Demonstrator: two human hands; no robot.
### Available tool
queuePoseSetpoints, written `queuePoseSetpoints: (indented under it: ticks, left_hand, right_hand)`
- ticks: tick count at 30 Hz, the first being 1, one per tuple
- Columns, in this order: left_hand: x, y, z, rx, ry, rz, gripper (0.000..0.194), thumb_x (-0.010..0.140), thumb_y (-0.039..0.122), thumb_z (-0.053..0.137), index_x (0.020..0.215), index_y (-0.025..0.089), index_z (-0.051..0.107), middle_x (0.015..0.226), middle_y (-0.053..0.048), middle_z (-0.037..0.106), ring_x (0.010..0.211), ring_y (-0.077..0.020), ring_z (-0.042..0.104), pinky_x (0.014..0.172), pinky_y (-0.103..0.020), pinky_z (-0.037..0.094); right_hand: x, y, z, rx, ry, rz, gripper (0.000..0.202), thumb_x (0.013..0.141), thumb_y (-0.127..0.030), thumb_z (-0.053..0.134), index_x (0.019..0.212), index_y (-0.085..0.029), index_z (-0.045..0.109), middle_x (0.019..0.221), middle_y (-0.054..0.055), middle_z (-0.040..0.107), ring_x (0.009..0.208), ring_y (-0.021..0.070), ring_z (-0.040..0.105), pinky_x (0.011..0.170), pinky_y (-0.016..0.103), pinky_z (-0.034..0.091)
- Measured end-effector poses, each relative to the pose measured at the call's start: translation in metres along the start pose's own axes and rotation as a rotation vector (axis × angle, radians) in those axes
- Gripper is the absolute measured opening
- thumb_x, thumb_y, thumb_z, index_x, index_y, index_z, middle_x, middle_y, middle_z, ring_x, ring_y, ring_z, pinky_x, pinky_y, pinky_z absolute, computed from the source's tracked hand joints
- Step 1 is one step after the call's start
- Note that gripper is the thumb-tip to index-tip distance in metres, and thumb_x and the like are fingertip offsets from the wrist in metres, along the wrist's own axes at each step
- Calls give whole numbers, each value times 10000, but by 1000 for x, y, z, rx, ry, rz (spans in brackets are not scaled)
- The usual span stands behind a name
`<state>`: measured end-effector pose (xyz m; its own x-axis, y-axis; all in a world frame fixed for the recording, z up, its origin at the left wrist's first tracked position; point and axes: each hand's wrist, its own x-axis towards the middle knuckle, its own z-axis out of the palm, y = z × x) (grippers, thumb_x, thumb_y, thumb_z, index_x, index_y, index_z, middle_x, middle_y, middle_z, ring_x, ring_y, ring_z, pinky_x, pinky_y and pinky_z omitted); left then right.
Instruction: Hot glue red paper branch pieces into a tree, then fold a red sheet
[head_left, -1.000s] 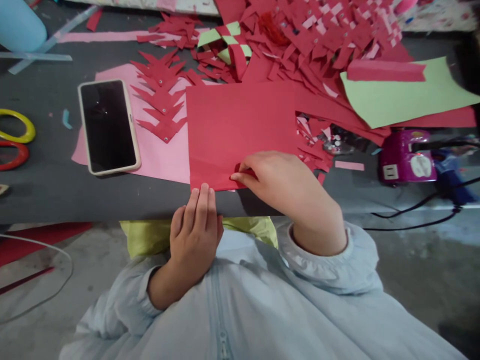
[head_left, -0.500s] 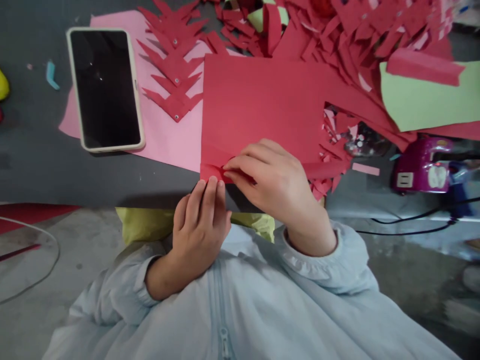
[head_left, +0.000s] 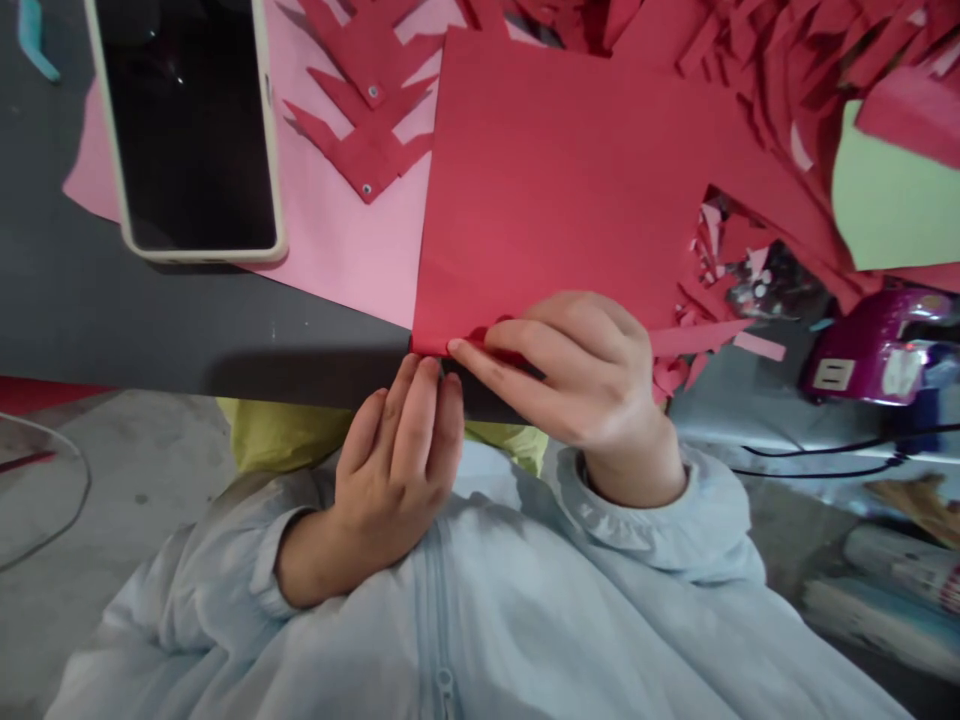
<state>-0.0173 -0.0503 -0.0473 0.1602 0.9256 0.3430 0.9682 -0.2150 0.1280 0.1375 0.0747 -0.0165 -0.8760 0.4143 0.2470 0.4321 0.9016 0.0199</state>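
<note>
A large sheet of red paper point(head_left: 555, 190) lies on the dark table, its near edge folded in a narrow strip. My right hand point(head_left: 577, 370) is at that edge, with the thumb along the fold and the fingers curled over the paper. Beside it, my left hand point(head_left: 397, 460) has its fingers stretched out close together, the tips touching the sheet's near left corner. The left thumb is hidden. Left of the sheet, red zigzag-cut paper pieces point(head_left: 367, 150) with small round metal-looking dots rest on pink paper point(head_left: 337, 260).
A phone point(head_left: 191, 130) in a pale case lies on the pink paper. Red paper scraps point(head_left: 765, 60) heap up at the back right, near a light green sheet point(head_left: 900, 200). A purple device point(head_left: 862, 350) stands right, with black cables point(head_left: 825, 450) hanging below.
The view has come closer to the table. The fold at the near left corner now lies flatter, and my right thumb has moved onto the edge. My left fingers have drawn slightly back.
</note>
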Motion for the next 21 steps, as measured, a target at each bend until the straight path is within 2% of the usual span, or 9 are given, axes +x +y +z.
queuePoseSetpoints:
  ticks: [5, 7, 9, 13, 18, 21]
  left_hand:
    - [4, 0, -4, 1, -45, 5, 428, 930, 248, 582, 1314, 65, 545, 1392, -159, 593, 1240, -223, 625, 958, -309, 461]
    - [6, 1, -5, 2, -49, 9, 402, 927, 245, 582, 1282, 57, 562, 1369, -157, 608, 1223, -223, 636, 956, -313, 454]
    - [7, 1, -5, 3, -51, 10, 392, 921, 241, 585, 1263, 49, 571, 1359, -160, 614, 1209, -226, 645, 955, -318, 449]
    - [8, 1, -5, 20, -57, 11, 387, 933, 247, 568, 1268, 53, 574, 1354, -154, 620, 1198, -219, 652, 925, -308, 450]
    - [8, -1, -5, 13, -42, 37, 452, 929, 244, 585, 1335, 53, 539, 1382, -148, 605, 1223, -224, 633, 884, -302, 444]
    - [10, -1, -5, 28, -30, 27, 466, 934, 256, 573, 1349, 45, 540, 1355, -137, 633, 1198, -214, 644, 857, -295, 437]
  right_hand:
    - [1, 1, 3, -99, 145, -127, 207, 942, -150, 566, 900, -259, 737, 829, -18, 735, 778, 143, 600, 780, 302, 488]
    - [0, 1, 3, -87, 136, -133, 222, 945, -141, 551, 920, -257, 739, 839, -13, 735, 778, 150, 602, 775, 315, 484]
    - [0, 1, 2, -87, 72, -120, 266, 971, -157, 503, 944, -279, 738, 855, -18, 737, 781, 151, 606, 770, 324, 474]
    - [0, -1, 1, -67, -72, -21, 328, 1013, -204, 418, 1000, -310, 729, 878, -26, 737, 806, 150, 609, 763, 320, 457]
    - [4, -4, -1, 96, -100, 204, 299, 1006, -226, 427, 1043, -250, 723, 945, 45, 724, 880, 187, 594, 787, 342, 455]
    - [10, -4, 1, 163, -108, 311, 285, 997, -249, 449, 977, -219, 732, 899, 69, 705, 849, 204, 583, 748, 355, 447]
